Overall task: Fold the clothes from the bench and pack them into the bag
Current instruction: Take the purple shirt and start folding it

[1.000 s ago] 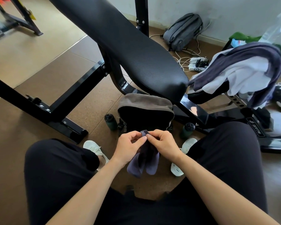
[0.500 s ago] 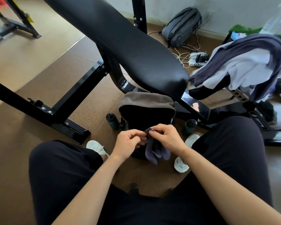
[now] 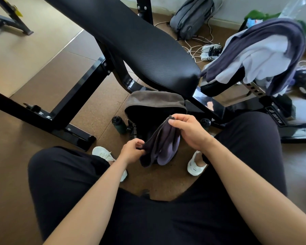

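The bag [image 3: 154,101] sat on the floor under the near end of the bench backrest [image 3: 139,50], with one bottle [image 3: 119,124] at its left and another bottle [image 3: 205,123] at its right. A garment [image 3: 161,144] hung between the left hand [image 3: 132,151] and the right hand [image 3: 189,129], just in front of the bag. A pile of clothes [image 3: 254,55] lay over the bench seat [image 3: 217,86] to the right, and a backpack [image 3: 191,16] lay behind the bench by the wall.

A seated person holds a small dark purple garment [image 3: 163,144] just in front of the open bag [image 3: 154,101], which stands on the floor. The right hand [image 3: 189,131] pinches the garment's top edge over the bag's mouth. The left hand [image 3: 131,151] pinches its lower edge, nearer the person than the bag. The black bench pad [image 3: 131,41] slopes above and behind the bag. Purple and white clothes [image 3: 261,53] are heaped on the seat to the bag's right. A dark bottle [image 3: 119,124] stands just left of the bag.
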